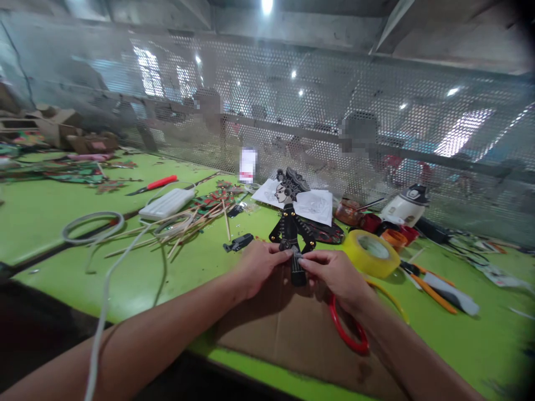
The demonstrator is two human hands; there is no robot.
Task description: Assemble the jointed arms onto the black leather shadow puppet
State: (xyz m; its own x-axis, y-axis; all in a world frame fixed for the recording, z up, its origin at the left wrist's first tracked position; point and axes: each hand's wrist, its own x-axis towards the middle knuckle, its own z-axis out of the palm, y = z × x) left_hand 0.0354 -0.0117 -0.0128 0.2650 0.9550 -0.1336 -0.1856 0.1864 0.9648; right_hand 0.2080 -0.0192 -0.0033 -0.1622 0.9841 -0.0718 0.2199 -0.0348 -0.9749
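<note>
Shadow puppet (290,223): black flat figure, upright above the cardboard sheet (292,334) on the green tabletop (62,195). Left hand (257,267) and right hand (334,273): fingers pinching its lower end. Yellow tape roll (371,253): just right of puppet.

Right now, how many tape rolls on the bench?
1: the yellow tape roll, right of the right hand. The puppet sits between both hands; clutter could hide others.

Puppet's (290,223) lower part hidden behind both hands. Red ring (346,328) partly covered by the right wrist. Figures beyond the mesh screen (317,122) blurred; forearms cut off by the lower edge.
</note>
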